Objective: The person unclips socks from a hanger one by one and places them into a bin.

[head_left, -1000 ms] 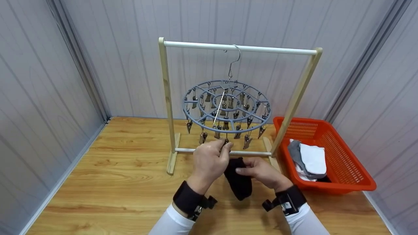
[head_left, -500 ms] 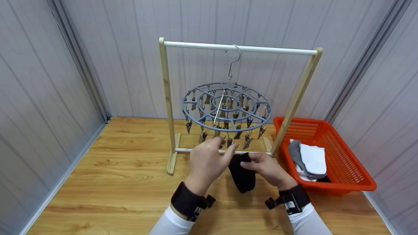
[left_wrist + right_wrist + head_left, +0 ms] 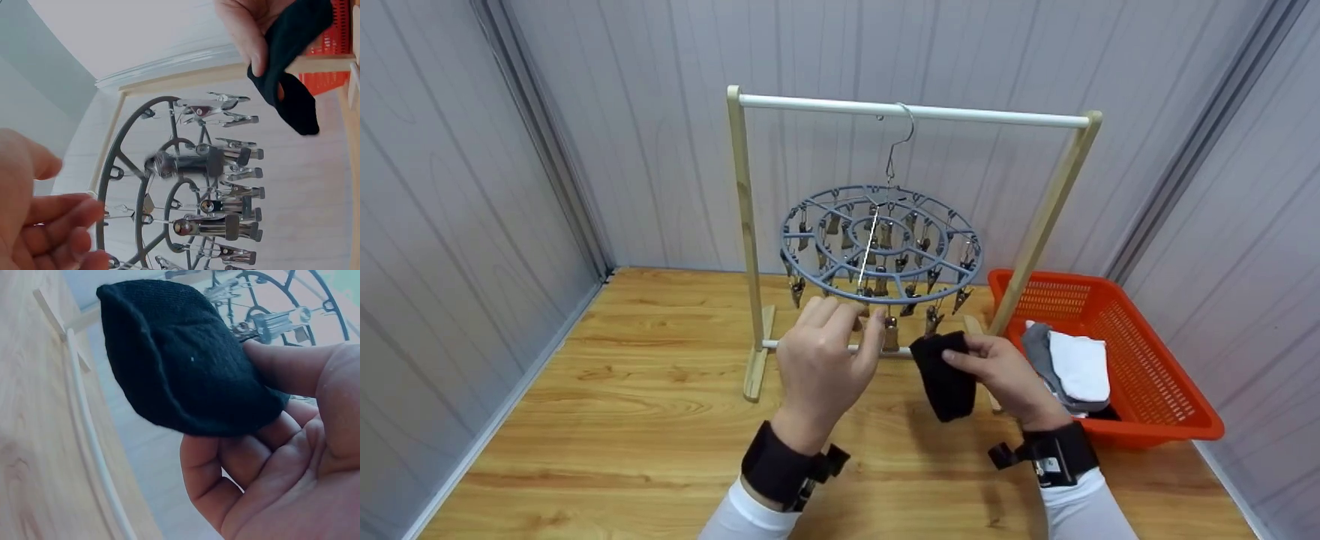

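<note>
A black sock (image 3: 943,381) dangles from my right hand (image 3: 1014,381), pinched between thumb and fingers near its upper edge. The right wrist view shows the sock (image 3: 185,365) up close with its cuff edge gaping a little. My left hand (image 3: 823,360) is raised just below the front rim of a blue-grey round clip hanger (image 3: 799,235). Its fingers are loosely bent and hold nothing. In the left wrist view this hand (image 3: 45,214) is apart from the metal clips. One clip (image 3: 892,334) hangs between the two hands, and another clip (image 3: 932,319) is right above the sock.
The hanger hooks over the white top bar (image 3: 825,106) of a wooden stand (image 3: 742,187). To the right, an orange-red basket (image 3: 1166,360) holds folded white socks (image 3: 1078,366) and a grey sock (image 3: 1037,345). Panelled walls surround the wooden tabletop (image 3: 645,420).
My left hand has let go of a front clip and drawn left, its fingers loosening. My right hand has carried the black sock right and slightly upward. The hanger has swayed slightly.
</note>
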Demonstrator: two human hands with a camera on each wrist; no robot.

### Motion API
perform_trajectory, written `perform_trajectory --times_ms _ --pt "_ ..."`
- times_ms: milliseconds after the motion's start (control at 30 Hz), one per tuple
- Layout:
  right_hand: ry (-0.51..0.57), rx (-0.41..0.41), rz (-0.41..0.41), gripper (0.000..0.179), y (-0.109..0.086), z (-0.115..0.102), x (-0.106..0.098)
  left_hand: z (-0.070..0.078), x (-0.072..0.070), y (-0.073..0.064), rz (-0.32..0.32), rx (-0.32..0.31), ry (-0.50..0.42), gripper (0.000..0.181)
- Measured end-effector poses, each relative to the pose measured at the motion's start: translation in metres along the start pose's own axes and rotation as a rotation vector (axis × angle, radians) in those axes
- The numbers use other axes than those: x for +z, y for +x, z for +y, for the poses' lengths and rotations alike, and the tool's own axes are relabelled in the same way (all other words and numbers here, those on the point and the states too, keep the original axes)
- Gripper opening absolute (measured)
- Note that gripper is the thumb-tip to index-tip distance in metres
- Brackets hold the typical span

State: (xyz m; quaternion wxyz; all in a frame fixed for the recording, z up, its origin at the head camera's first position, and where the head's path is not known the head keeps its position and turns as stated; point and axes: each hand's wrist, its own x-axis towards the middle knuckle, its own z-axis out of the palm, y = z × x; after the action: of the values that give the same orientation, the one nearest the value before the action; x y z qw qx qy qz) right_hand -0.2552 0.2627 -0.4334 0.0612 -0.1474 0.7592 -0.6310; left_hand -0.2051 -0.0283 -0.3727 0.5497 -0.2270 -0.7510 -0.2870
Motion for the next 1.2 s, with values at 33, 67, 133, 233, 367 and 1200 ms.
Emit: perform_trajectory --times_ms 33,67,133,233,367,1200 --pt "-0.001 -0.004 0.009 0.029 -0.001 -0.001 -0.002 -0.001 0.001 0.001 0.017 0.009 -0.007 0.017" --pt "0.001 -0.006 0.015 0.030 -0.002 -0.002 -0.004 -0.002 0.001 0.001 0.029 0.016 -0.007 0.016" --pt "0.005 -0.011 0.029 0.032 -0.004 -0.005 -0.008 -0.004 0.002 0.001 0.043 0.021 -0.011 0.016" --pt "0.010 0.002 0.055 0.036 -0.008 -0.009 -0.014 -0.006 0.004 0.001 0.040 0.006 -0.006 0.025" --pt "0.018 0.021 0.102 0.042 -0.012 -0.014 -0.021 -0.008 0.006 0.001 -0.004 -0.023 0.008 0.035" --pt "0.185 -0.023 0.701 0.039 -0.035 -0.024 -0.079 -0.011 0.005 -0.005 -0.119 -0.033 0.045 0.027"
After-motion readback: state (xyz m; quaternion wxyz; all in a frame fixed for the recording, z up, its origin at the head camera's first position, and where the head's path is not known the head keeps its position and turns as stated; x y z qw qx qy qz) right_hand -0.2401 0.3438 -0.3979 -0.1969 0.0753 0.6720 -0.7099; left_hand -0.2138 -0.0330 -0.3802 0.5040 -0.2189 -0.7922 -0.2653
